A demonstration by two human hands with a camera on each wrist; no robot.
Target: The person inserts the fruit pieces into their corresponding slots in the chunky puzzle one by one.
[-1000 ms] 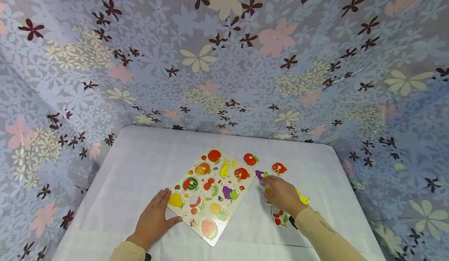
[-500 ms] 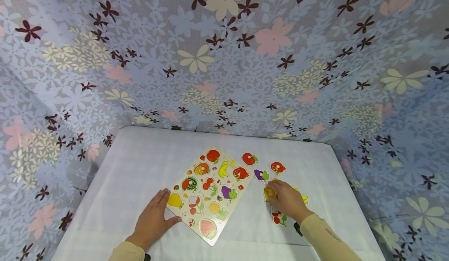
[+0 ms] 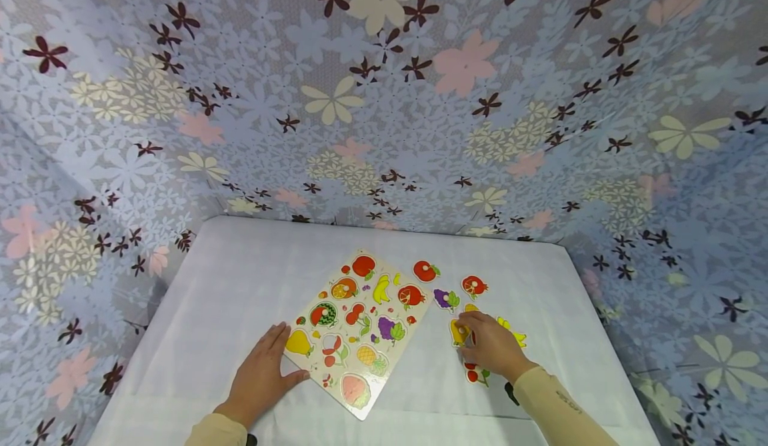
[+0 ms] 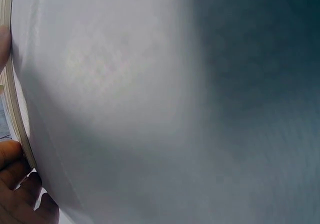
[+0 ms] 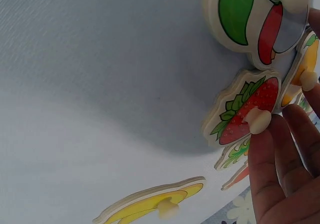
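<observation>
In the head view, a fruit puzzle board (image 3: 351, 403) lies slanted on the white-covered table. My left hand (image 3: 258, 376) rests at its left corner, thumb spread along the front edge. The left wrist view shows my fingers (image 4: 15, 181) against the board's layered edge (image 4: 17, 104). My right hand (image 3: 495, 346) is over loose pieces right of the board, thumb and index finger at a yellow pear piece (image 3: 458, 334). In the right wrist view, a fingertip meets the pear piece's knob (image 5: 308, 80). A strawberry piece (image 5: 257, 97) lies under the other fingers, beside a red-and-green fruit piece (image 5: 235, 14).
Around the right hand lie a grape piece (image 3: 443, 299), a red round fruit piece (image 3: 425, 271), a pomegranate piece (image 3: 473, 287) and a banana piece (image 3: 519, 338). A knobbed watermelon piece (image 3: 323, 314) sits in the board. Flowered cloth (image 3: 384, 133) rises behind the table.
My right hand has drawn back from beside the grape piece to the pear piece, its fingertips closing in on it. My left hand stays at the board's corner.
</observation>
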